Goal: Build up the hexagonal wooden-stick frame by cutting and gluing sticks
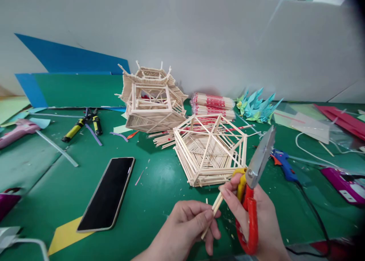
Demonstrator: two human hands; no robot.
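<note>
My left hand [194, 223] pinches a few short pale wooden sticks [216, 203] between thumb and fingers. At the sticks' upper end, the fingertips of my right hand [256, 215] also touch them. That hand holds a pair of scissors [251, 200] with red and yellow handles, the blades pointing up and away. Just beyond my hands stands a hexagonal frame of wooden sticks [211, 154], with a slatted floor. Behind it to the left is a larger tiered stick model [155, 97], like a small pavilion with a flared roof.
Packs of sticks [213, 103] lie against the wall beside turquoise folded paper [256, 105]. A phone [108, 192] lies left on the green table. Yellow-handled pliers [82, 126], a pink glue gun [19, 132], a blue glue gun [285, 164] and a purple power strip [343, 185] lie around.
</note>
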